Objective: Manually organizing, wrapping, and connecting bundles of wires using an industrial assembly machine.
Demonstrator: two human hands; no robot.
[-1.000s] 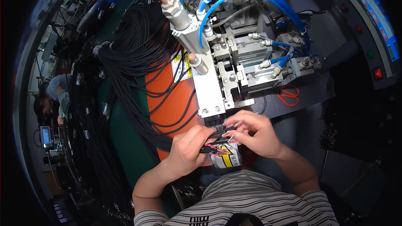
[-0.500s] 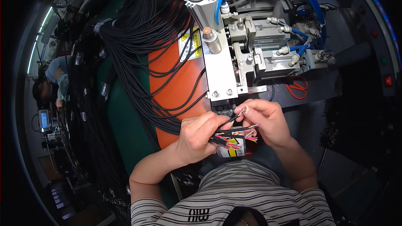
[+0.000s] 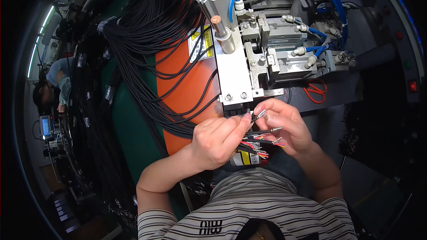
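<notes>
My left hand [image 3: 218, 141] is closed around several black cables [image 3: 255, 137] in front of the machine. Their stripped ends, with red, yellow and white inner wires [image 3: 262, 154], stick out to the right of the fist. One cable end [image 3: 259, 115], with pale wires showing, is pinched by the fingertips of my right hand [image 3: 287, 124]. Both hands' fingertips nearly meet at this end, just below the machine's white metal plate [image 3: 235, 80]. Another bare tip [image 3: 276, 130] lies in front of my right palm.
Many black cables [image 3: 133, 40] drape over an orange surface [image 3: 182, 95] at left. Metal cylinders with blue air hoses [image 3: 340, 6] fill the back right. Red-handled scissors [image 3: 316, 92] lie right of the machine. Another person [image 3: 60, 75] works at far left.
The copper-tipped post and the top cylinder's rod now stand higher out of the machine. My left hand and the cable ends have shifted slightly right; my right hand's fingers have regripped around the tip.
</notes>
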